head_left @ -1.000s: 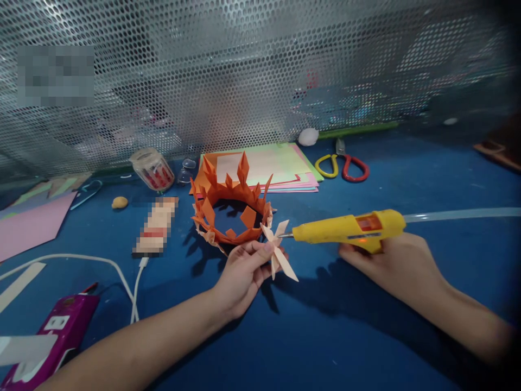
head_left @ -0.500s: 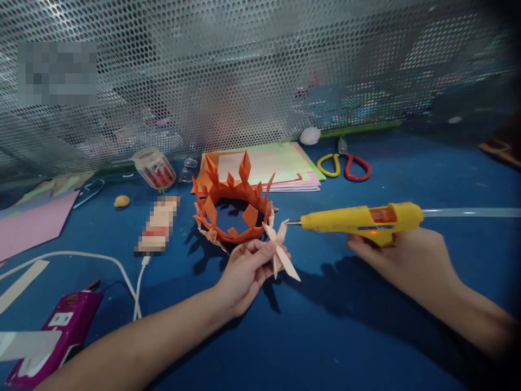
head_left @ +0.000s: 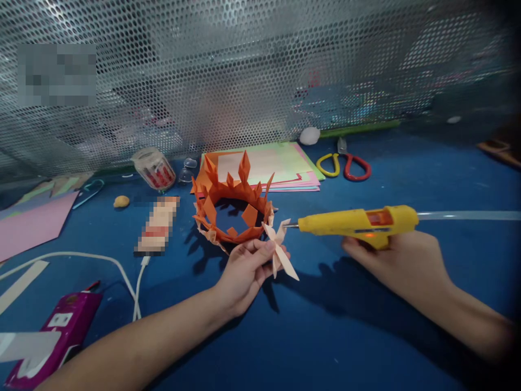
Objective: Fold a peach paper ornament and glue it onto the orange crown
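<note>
- Pinching a pale folded paper piece, the left hand keeps a tight grip just near of the orange paper crown, mid-worktop.
- Right hand is clenched around the yellow glue gun, nozzle almost at the piece's right tip.
- Gluing looks to be the step in hand; next calls for a steady nozzle touch, fingers clear of hot glue.

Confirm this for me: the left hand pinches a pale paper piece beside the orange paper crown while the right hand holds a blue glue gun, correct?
Not quite. The head view shows the glue gun in the right hand is yellow, not blue. The rest stands: the left hand pinches the pale paper piece beside the orange paper crown.
</note>
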Available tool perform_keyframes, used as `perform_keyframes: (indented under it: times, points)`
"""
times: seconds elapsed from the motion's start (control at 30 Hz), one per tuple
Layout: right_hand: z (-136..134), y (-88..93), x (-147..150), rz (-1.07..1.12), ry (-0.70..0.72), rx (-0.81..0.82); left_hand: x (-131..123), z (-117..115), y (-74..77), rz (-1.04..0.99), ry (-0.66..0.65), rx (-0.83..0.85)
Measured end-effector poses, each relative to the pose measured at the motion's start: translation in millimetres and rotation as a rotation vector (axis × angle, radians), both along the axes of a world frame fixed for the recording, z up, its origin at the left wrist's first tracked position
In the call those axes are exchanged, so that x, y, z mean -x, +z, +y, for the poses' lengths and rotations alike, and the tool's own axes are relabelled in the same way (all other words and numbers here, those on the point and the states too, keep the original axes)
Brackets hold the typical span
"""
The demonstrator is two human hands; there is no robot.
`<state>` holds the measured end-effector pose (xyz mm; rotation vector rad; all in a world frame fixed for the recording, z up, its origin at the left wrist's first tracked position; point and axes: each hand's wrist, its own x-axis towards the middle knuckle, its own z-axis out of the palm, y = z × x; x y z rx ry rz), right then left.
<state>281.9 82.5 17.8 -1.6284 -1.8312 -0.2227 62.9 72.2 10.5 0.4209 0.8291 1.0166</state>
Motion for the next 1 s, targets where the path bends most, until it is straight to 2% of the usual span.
perform_keyframes:
  times: [0.23,0.5,0.77,1.0]
  points:
    - [-3.0,-1.9,3.7,-0.072,0.098,-0.108,0.5,0.5,0.2,0.006,-0.007,-0.019]
    - [-1.3,-3.2,-0.7,-0.108,0.069,-0.212,1.6,1.6,-0.7,-0.006,0.001,-0.009]
    - [-1.5,-3.3,1.6,-0.093,0.055,-0.218,1.9,1.2,0.8,-0.001,-0.007,-0.003]
    - [-2.6,-5.5,3.4,-0.079,0.083,-0.159,1.3,0.9,-0.6,0.006,-0.001,-0.016]
